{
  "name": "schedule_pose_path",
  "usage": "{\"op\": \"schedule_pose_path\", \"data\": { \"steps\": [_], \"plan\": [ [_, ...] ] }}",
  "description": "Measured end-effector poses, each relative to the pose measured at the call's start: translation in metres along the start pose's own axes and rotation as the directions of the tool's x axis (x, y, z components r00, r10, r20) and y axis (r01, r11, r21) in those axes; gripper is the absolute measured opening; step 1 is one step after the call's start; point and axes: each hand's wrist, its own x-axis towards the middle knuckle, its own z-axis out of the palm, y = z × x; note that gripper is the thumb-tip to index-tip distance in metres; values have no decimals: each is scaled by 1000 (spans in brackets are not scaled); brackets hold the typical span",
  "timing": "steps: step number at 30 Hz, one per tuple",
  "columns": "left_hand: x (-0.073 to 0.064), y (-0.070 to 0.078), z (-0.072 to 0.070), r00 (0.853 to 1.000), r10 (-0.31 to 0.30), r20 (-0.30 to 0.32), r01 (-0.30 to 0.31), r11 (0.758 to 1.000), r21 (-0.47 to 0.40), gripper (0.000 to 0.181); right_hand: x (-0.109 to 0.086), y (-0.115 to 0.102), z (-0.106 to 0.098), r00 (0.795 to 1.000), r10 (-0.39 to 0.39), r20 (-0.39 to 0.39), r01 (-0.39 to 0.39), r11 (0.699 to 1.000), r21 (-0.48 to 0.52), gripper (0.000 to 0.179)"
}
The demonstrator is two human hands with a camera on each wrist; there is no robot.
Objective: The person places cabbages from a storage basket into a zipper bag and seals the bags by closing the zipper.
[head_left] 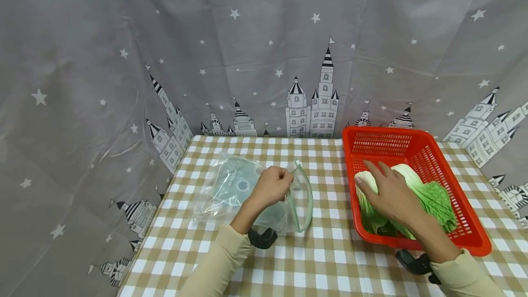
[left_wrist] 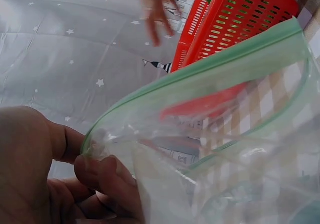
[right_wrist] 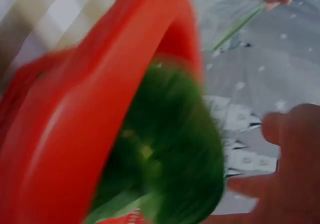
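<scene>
My left hand [head_left: 272, 187] pinches the rim of a clear zip bag [left_wrist: 200, 78] with a green seal strip. The bag's mouth gapes toward the right, and its clear body lies across the cloth in the head view. Over a red plastic basket [head_left: 474, 237], my right hand [head_left: 392, 191] spreads its fingers with nothing gripped. Below it are two pale-stemmed leafy vegetables like Chinese cabbage: one at the left [head_left: 369, 214], partly covered by the hand, and one at the right [head_left: 437, 200]. A blurred dark green rounded vegetable part [right_wrist: 175, 144] shows in the right wrist view.
A brown-and-white checked cloth [head_left: 305, 265] covers the table. Beneath or inside the bag's body lie pale rounded shapes [head_left: 243, 184]. A grey curtain [head_left: 255, 26] with stars and castles hangs behind the table and along the left side.
</scene>
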Motion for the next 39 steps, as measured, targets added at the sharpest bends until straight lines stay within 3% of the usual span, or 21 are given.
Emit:
{"op": "schedule_pose_path", "data": {
  "steps": [3, 6, 10, 15, 23, 29, 39],
  "plan": [
    [0, -2, -2, 1000, -8, 5, 8, 1000, -8, 34, -2, 18, 3, 985, 72, 158, -80, 996, 47, 84],
    [-1, -3, -4, 1000, -14, 11, 14, 1000, -12, 34, -5, 29, 11, 960, 96, 262, -122, 989, 84, 92],
    [-1, -5, -5, 1000, -15, 16, 15, 1000, -11, 34, -9, 35, 22, 939, 91, 332, -138, 983, 120, 98],
    [-2, -5, -4, 1000, -17, 24, 17, 1000, -7, 34, -12, 38, 31, 930, 68, 361, -139, 975, 175, 101],
    [-2, -7, -2, 1000, -7, 30, 7, 1000, -9, 34, -14, 41, 37, 945, 51, 323, -112, 979, 172, 105],
    [-1, -7, -3, 1000, 1, 29, -1, 1000, -15, 33, -15, 42, 37, 982, 9, 189, -41, 985, 168, 93],
    [2, -6, -6, 1000, -4, -7, 4, 1000, -21, 29, -12, 32, 0, 998, -35, 54, 28, 993, 118, 94]
  ]
}}
